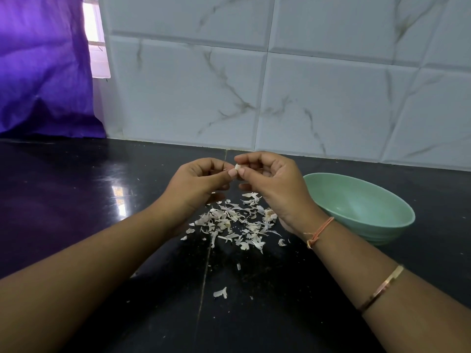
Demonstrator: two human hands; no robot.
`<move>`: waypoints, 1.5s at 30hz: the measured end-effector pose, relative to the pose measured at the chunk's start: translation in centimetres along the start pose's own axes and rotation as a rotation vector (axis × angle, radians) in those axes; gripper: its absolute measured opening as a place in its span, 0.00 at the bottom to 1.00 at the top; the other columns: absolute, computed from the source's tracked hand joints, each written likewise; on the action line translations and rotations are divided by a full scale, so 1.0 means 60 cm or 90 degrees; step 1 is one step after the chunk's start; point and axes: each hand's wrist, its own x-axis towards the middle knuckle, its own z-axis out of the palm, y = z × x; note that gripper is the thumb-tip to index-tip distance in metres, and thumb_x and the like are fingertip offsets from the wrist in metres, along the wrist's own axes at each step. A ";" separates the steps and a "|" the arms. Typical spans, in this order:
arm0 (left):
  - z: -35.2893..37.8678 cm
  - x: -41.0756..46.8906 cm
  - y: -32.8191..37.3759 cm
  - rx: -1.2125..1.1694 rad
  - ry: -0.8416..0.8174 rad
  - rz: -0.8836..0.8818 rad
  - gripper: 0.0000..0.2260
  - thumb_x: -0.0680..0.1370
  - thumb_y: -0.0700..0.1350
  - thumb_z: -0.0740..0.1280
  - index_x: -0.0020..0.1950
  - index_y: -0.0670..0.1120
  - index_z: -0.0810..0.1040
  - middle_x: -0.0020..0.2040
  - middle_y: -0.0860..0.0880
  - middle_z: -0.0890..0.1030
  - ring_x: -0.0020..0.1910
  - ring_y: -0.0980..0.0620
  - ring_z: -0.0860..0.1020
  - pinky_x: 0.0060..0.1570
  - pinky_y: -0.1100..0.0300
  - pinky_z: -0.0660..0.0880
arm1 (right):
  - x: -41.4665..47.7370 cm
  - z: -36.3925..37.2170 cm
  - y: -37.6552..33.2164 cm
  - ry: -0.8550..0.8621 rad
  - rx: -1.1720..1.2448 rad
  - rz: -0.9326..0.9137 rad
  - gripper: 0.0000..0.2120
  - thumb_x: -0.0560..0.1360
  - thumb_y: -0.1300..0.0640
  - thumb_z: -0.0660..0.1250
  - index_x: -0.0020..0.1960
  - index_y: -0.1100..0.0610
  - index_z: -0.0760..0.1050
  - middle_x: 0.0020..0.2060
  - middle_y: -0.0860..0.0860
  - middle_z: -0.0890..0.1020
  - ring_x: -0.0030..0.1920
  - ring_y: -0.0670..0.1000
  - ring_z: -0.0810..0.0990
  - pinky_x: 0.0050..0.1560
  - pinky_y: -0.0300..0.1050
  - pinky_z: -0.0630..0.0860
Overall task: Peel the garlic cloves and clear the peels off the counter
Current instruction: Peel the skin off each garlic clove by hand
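Head view: both hands are raised above the black counter (pixel 76 212), meeting at the centre of the frame. The garlic clove (pixel 237 166) is held at the meeting point, clear of the counter surface and above the far edge of the peel pile (pixel 237 220). The left hand (pixel 196 184) has its fingers curled inward, with the thumb tip pressed against the clove from the left. The right hand (pixel 270 184) is likewise curled, pinching the clove from the right between thumb and forefinger. Only a small pale portion of the clove shows between the two thumb tips, so its long axis cannot be determined, nor how much skin is left on it. Neither hand is nearer than the other: both are in contact with the clove. The peel pile lies directly below and toward the person, between the two forearms, with a stray peel (pixel 220 293) well apart from it, closer to the person. The green bowl (pixel 362 207) stands on the counter to the right, just beside the right wrist, so the right hand is judged the better placed to carry the clove there. Clearing the peels appears not yet begun. Loose skins are light and are likely to scatter if swept quickly.
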 end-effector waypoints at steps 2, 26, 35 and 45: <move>0.000 0.000 0.002 -0.007 -0.004 -0.011 0.01 0.72 0.42 0.69 0.42 0.45 0.80 0.36 0.51 0.78 0.34 0.59 0.74 0.35 0.67 0.75 | 0.000 -0.001 0.000 0.004 0.000 0.000 0.07 0.73 0.66 0.68 0.44 0.55 0.79 0.38 0.51 0.81 0.40 0.47 0.80 0.43 0.42 0.80; 0.005 -0.003 0.008 0.003 0.078 -0.022 0.08 0.72 0.35 0.66 0.33 0.41 0.76 0.26 0.49 0.72 0.29 0.55 0.70 0.35 0.64 0.70 | -0.005 0.011 0.001 0.005 -0.189 -0.122 0.07 0.70 0.67 0.70 0.40 0.56 0.80 0.34 0.43 0.80 0.34 0.40 0.77 0.37 0.31 0.75; 0.006 -0.003 0.006 0.003 0.060 -0.011 0.05 0.73 0.40 0.69 0.38 0.41 0.80 0.31 0.48 0.76 0.30 0.58 0.73 0.33 0.68 0.73 | 0.001 0.001 0.007 0.022 -0.054 -0.032 0.08 0.72 0.66 0.69 0.41 0.54 0.79 0.35 0.55 0.83 0.34 0.50 0.81 0.47 0.55 0.79; 0.005 -0.010 0.012 0.212 0.125 0.138 0.04 0.71 0.39 0.72 0.35 0.43 0.81 0.22 0.58 0.75 0.24 0.63 0.71 0.27 0.74 0.65 | -0.001 0.007 0.006 0.026 -0.161 -0.076 0.11 0.71 0.65 0.70 0.38 0.49 0.79 0.32 0.47 0.83 0.36 0.49 0.82 0.43 0.50 0.82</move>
